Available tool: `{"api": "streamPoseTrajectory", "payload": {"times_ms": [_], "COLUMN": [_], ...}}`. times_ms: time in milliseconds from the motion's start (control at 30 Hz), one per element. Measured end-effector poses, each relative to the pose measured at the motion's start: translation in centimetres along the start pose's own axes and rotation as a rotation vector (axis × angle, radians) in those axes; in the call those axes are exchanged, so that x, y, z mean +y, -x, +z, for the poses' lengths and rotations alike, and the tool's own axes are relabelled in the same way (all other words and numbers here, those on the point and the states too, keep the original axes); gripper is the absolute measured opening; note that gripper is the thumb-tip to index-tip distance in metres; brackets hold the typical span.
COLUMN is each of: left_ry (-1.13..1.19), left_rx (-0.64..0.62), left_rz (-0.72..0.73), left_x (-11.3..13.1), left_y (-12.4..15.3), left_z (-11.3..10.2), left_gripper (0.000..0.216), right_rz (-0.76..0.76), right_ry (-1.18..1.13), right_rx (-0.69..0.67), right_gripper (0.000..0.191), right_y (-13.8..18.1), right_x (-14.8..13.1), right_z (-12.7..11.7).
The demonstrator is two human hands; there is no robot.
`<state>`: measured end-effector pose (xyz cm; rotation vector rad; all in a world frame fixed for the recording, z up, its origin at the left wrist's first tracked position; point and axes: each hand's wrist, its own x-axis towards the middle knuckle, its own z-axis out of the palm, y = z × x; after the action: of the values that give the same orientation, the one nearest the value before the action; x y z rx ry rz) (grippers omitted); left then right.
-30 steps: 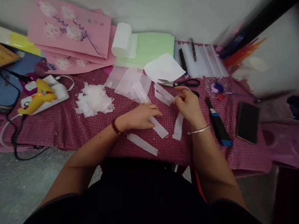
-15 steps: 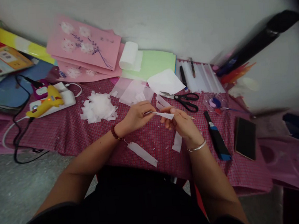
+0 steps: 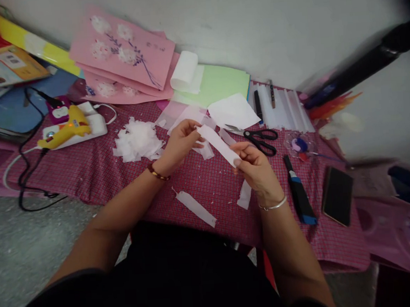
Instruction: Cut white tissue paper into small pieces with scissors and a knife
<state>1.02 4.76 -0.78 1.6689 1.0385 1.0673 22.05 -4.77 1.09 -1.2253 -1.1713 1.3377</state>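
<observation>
- There it is, the white paper strip (image 3: 218, 144): long, narrow and plain, its flat face turned up to the camera, slanting from upper left down to lower right.
- It is held off the red checked cloth (image 3: 86, 166), stretched between both hands above the middle of the table.
- The left hand (image 3: 179, 143) has its fingertips pinched on the strip's far upper end.
- The right hand (image 3: 257, 168) grips the near lower end, thumb on top and fingers curled under.
- Black scissors (image 3: 260, 138) lie on the cloth just beyond the right hand, and a heap of white paper scraps (image 3: 137, 139) sits to the left of the left hand.
- Two more loose strips rest on the cloth, one (image 3: 196, 208) below the left wrist and one (image 3: 245, 195) just beside the right wrist.
- The change: half a second ago the strip showed edge-on and nearly level between the hands; now it is turned broadside and tilted.
- A second ago both hands were low on the cloth among the strips; now they are raised, with the left hand farther out.
</observation>
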Motion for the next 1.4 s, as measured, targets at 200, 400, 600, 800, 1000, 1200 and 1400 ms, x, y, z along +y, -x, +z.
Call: {"api": "streamPoseTrajectory", "payload": {"times_ms": [200,400,600,800,1000,1200,1400], "left_ry": [0.361,0.32,0.277,-0.244,-0.536,-0.643,-0.216], "left_rx": [-0.371,-0.279,-0.168,0.014,0.005,-0.073,-0.163], "left_rz": [-0.172,-0.15,-0.111,0.348,0.593,0.628,0.222], "left_x": [1.4,1.6,1.7,2.2,1.8,2.0,2.1], "left_y": [0.4,0.4,1.1,2.3,3.0,3.3,3.4], "left_z": [0.3,0.1,0.5,1.4,1.8,2.0,2.7], "left_gripper": [0.066,0.053,0.008,0.011,0.014,0.017,0.029], "right_rz": [-0.059,-0.149,-0.161,-0.393,-0.174,-0.047,0.005], "right_ry": [0.213,0.441,0.501,0.543,0.155,-0.099,-0.074], "right_rx": [-0.02,0.045,0.036,0.237,0.092,0.041,0.062], "right_gripper": [0.019,0.02,0.021,0.018,0.008,0.009,0.011], "right_y": [-0.5,-1.0,-1.2,-0.7,0.3,0.0,-0.4], "right_x": [0.4,1.6,1.9,1.1,0.7,1.6,1.9], "right_z": [0.7,0.2,-0.4,0.7,3.0,3.7,3.8]}}
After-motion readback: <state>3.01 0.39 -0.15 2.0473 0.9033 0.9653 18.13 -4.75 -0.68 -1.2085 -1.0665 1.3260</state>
